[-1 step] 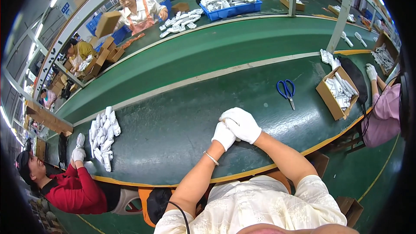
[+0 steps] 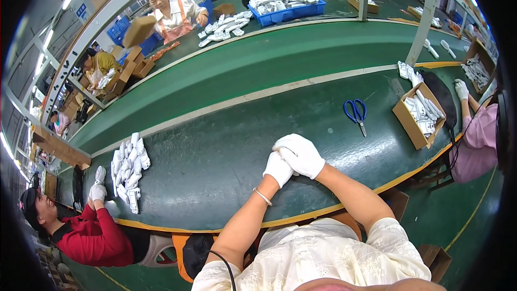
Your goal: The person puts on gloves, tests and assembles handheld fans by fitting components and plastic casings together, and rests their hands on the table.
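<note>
Left hand: white cotton glove, thin bracelet at the wrist, resting on the dark green conveyor belt. Right hand: white glove, laid over and clasping the left, the two pressed together; whether anything lies between them cannot be told.

Blue-handled scissors: flat on the belt, blades toward the person, beyond and to the right of the hands, well apart from them, untouched.

Surface: long curved belt with a pale stripe along its far side; a lighter green lane beyond. Room: factory line, metal frame posts overhead.

Nearby: open cardboard box of white packets at right, beside a co-worker in pink; heap of white packets at left before a co-worker in red; blue crate of white goods far across.
</note>
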The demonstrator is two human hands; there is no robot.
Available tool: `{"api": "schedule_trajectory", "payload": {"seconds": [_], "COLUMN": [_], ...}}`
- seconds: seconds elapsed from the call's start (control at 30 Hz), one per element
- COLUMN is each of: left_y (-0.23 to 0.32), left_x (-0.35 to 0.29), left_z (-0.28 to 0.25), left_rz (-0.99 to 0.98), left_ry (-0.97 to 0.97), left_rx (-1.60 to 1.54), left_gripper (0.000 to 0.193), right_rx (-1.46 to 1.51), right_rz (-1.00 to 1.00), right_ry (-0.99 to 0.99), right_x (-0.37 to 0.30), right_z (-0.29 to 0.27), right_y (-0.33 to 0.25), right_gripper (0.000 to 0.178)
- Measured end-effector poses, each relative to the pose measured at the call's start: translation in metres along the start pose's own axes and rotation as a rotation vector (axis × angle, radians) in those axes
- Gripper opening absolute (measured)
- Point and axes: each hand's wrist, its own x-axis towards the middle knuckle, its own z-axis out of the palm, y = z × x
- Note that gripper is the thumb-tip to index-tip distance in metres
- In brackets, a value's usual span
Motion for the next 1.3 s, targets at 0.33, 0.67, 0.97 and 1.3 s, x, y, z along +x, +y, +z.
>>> {"api": "schedule_trajectory", "payload": {"seconds": [0.33, 0.67, 0.97, 1.3], "left_y": [-0.002, -0.008, -0.010, -0.007], "left_x": [0.002, 0.003, 0.002, 0.001], "left_z": [0.005, 0.012, 0.012, 0.009], "left_rz": [0.051, 0.068, 0.030, 0.035], "left_ry": [0.003, 0.125, 0.059, 0.057], "left_rx": [0.073, 0.018, 0.003, -0.026], "left_gripper": [0.023, 0.024, 0.029, 0.032], "right_rx": [0.017, 0.005, 0.016, 0.009], "right_rz": [-0.005, -0.012, -0.001, -0.005], "right_ry": [0.004, 0.003, -0.001, -0.032], "right_x": [-0.001, -0.002, 0.000, -0.001], "right_z": [0.000, 0.000, 0.000, -0.002], "right_y": [0.002, 0.005, 0.004, 0.005], "right_gripper": [0.019, 0.019, 0.019, 0.020]}}
